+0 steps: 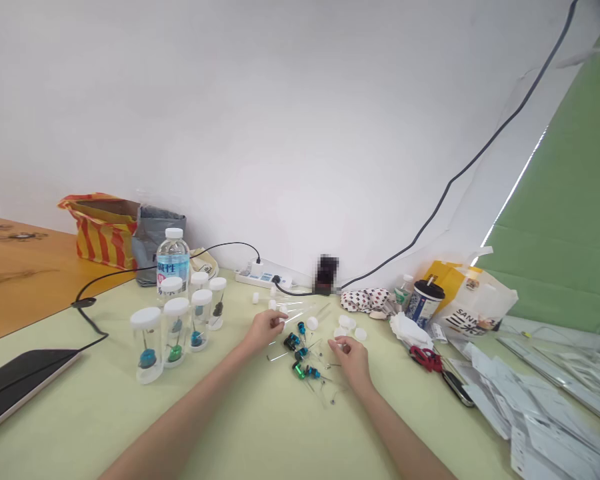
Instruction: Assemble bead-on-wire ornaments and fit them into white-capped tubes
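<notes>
My left hand [266,328] rests on the pale green table [260,420], fingers curled round a small clear tube with a white cap [283,323]. My right hand [351,357] lies a little to the right, fingers pinched on something I cannot make out. Between the hands lie several small blue and green metal parts with thin pins [300,357]. Loose white caps [347,325] sit just beyond my right hand. To the left stand several clear capped vials [176,332], each holding a coloured part.
A water bottle [173,261], a striped bag [101,230] and a power strip [263,276] stand along the wall. Red scissors [427,359], a cup [424,300], a snack bag [467,300] and white packets [530,413] lie to the right. A dark tablet [17,383] is at left.
</notes>
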`<state>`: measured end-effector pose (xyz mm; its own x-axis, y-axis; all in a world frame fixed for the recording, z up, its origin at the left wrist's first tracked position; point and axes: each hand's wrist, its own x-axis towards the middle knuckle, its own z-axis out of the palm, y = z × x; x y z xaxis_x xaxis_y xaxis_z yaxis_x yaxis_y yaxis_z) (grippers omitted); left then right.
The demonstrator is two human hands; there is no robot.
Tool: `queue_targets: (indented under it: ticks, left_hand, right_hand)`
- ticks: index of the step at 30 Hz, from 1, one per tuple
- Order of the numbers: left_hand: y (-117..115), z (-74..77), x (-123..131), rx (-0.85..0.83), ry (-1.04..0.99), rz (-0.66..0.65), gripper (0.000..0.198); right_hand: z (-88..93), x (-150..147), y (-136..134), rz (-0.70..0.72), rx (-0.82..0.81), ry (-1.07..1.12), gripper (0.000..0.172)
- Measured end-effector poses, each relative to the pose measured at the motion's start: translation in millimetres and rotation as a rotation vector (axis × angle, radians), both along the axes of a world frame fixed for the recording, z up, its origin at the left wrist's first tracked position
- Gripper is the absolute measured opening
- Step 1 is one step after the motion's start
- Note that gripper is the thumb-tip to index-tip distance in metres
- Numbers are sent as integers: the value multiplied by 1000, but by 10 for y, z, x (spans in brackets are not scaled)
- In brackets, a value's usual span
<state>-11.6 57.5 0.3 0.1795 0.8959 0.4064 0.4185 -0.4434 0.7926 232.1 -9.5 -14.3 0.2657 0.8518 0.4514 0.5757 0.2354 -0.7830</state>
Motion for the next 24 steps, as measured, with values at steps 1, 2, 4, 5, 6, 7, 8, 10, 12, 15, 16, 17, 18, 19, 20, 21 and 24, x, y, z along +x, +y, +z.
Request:
queue_targets:
  ticks: [1, 2, 4, 5, 6, 7, 8, 10, 12, 15, 16, 17, 18, 19, 20, 21, 24]
  left_hand:
    - [-7, 0, 14, 30, 21, -4, 28]
    - [-20, 9, 23, 75, 41, -7, 28]
    - [-57, 56, 25, 212, 88, 29, 26]
    - [-81, 97, 15, 300, 122, 87, 25]
    - [-107, 148, -1, 393, 162, 175, 25]
    - [-134, 207, -24, 483, 205, 292, 25]
    - [-159, 271, -53, 551, 252, 411, 28]
    - [-197, 397, -124, 629, 330, 602, 36]
    - [-207, 495, -202, 650, 393, 704, 42]
    - [-167, 553, -313, 624, 448, 791, 44]
    - [-143, 551, -346, 609, 453, 814, 44]
    - [-116, 543, -377, 595, 450, 834, 43]
    - [-89, 531, -406, 586, 442, 846, 43]
    - [-61, 516, -434, 582, 431, 849, 43]
    - [-35, 500, -460, 588, 418, 844, 43]
    - [-11, 482, -484, 601, 407, 829, 43]
    - [52, 398, -533, 627, 370, 758, 48]
  right_hand:
    - [-9, 5, 7, 5, 12, 3, 35]
    - [-20, 12, 16, 11, 21, 6, 34]
    - [-50, 29, 38, 15, 42, 17, 30]
    - [-68, 38, 50, 12, 56, 22, 27]
    - [-86, 46, 63, 5, 72, 26, 24]
    - [-102, 52, 75, -2, 88, 26, 22]
    - [-114, 56, 85, -6, 103, 24, 21]
    - [-126, 54, 93, -6, 123, 12, 21]
    - [-118, 39, 85, 3, 135, -2, 22]
    - [-81, 0, 55, 30, 133, -54, 21]
    - [-65, -15, 43, 47, 127, -81, 21]
    - [-50, -30, 32, 70, 121, -109, 20]
    - [-34, -46, 21, 99, 117, -136, 20]
    - [-20, -61, 11, 134, 115, -163, 20]
    - [-8, -76, 1, 170, 116, -189, 20]
    - [2, -88, -8, 203, 117, -214, 21]
    - [13, -112, -31, 257, 110, -278, 22]
